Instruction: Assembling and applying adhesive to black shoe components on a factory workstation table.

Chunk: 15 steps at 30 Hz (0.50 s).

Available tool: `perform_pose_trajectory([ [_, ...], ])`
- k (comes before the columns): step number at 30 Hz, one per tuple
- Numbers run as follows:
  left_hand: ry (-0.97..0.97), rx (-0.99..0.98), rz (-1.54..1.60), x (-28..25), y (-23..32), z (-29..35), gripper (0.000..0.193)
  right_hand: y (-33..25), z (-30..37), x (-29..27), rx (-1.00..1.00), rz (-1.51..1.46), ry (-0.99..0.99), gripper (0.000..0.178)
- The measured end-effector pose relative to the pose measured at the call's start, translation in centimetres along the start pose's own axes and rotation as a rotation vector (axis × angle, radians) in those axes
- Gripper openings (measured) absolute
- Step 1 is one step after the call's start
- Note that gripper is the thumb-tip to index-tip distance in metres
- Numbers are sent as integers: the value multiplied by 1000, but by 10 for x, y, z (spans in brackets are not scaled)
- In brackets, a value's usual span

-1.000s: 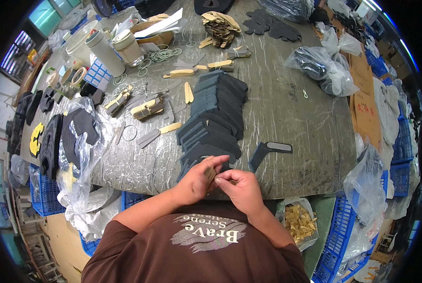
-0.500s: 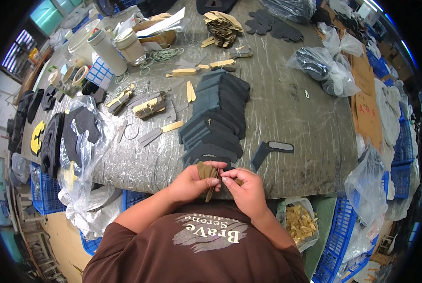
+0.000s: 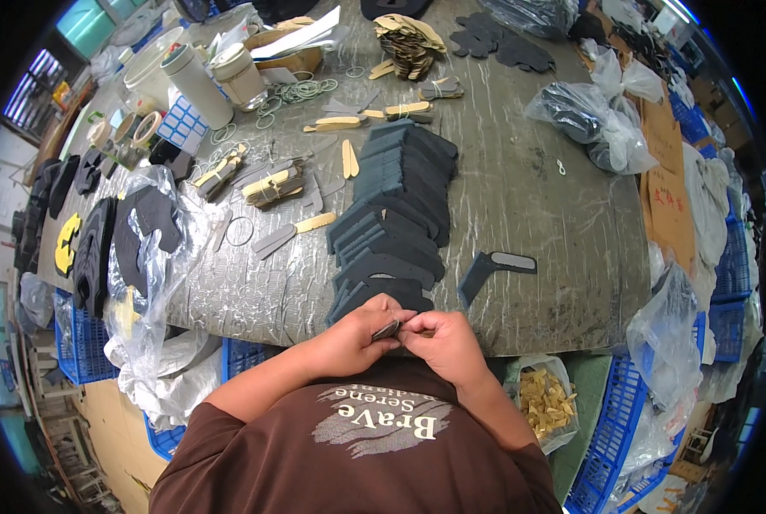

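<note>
At the table's near edge, my two hands meet in front of my chest. My left hand (image 3: 356, 336) is closed round a small bundle of thin strips (image 3: 386, 331), of which only a dark end shows. My right hand (image 3: 443, 341) pinches with thumb and fingertips against the left one; what lies in that pinch is hidden. Just beyond them runs a long overlapping row of dark blue-black angled pieces (image 3: 400, 176). To its right lies a single angled piece (image 3: 475, 281) with a grey rounded strip (image 3: 513, 262) on one arm.
Left of the row lie rubber-banded strip bundles (image 3: 273, 184), loose strips (image 3: 280, 238) and green rubber bands (image 3: 302, 91). A grey bottle (image 3: 196, 86) and a jar (image 3: 239, 77) stand at the back left. Clear bags (image 3: 593, 128) sit right. A bag of yellowish scraps (image 3: 544, 404) hangs below the edge.
The fanned strips in my left hand have turned, so that only a dark end shows instead of their brown faces. My right hand has drawn in against the left.
</note>
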<state>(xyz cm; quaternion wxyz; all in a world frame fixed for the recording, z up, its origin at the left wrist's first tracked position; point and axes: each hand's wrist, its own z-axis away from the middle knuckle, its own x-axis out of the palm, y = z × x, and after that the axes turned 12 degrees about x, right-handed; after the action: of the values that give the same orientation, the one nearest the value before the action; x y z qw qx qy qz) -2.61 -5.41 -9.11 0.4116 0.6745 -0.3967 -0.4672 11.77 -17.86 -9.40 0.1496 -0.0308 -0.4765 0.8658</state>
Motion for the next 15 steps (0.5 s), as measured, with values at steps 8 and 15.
perform_pose_trajectory([
  [8, 11, 15, 208, -3, 2, 0, 42, 13, -7, 1, 24, -378, -137, 3],
  [15, 342, -269, 542, -5, -7, 2, 24, 14, -11, 0, -25, -691, -258, 7],
])
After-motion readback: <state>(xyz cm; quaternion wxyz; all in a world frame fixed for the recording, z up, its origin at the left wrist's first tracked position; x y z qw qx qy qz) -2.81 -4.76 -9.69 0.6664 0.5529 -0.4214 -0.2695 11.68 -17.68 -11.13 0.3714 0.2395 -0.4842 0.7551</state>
